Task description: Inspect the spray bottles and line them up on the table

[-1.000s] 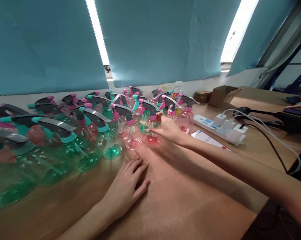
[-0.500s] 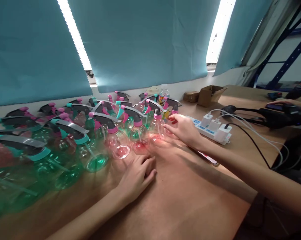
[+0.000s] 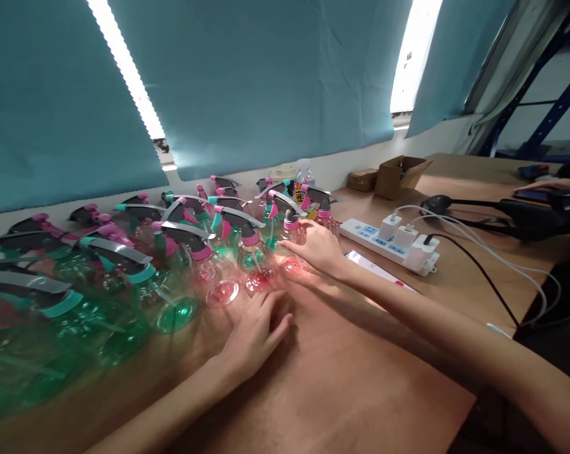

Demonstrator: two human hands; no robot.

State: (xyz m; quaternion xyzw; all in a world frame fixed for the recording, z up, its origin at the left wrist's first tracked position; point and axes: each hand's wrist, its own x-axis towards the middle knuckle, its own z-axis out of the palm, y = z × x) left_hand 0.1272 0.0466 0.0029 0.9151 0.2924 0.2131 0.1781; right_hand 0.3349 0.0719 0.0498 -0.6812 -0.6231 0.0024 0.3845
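My right hand (image 3: 318,249) is around the upper body of a clear pink spray bottle (image 3: 294,265), just below its pink collar, with the thumb across the front. The bottle stands upright, partly covered by the fingers. My left hand (image 3: 256,328) rests on the table, fingers loosely bent and thumb apart, holding nothing. Close to it stand another pink spray bottle (image 3: 221,287) and one with a pink collar (image 3: 256,271). A green spray bottle (image 3: 176,312) with a turquoise collar is further left.
Many more green and pink spray bottles (image 3: 67,321) crowd the left side. Right of my right hand lie a phone (image 3: 377,270) and a power strip (image 3: 365,236) with chargers and cables. Cardboard boxes (image 3: 401,180) and a black device (image 3: 526,217) sit farther back.
My right hand has moved left from beside the pink spray bottle to around it, uncovering more of the phone. My left hand stays on the table, its thumb a little further out.
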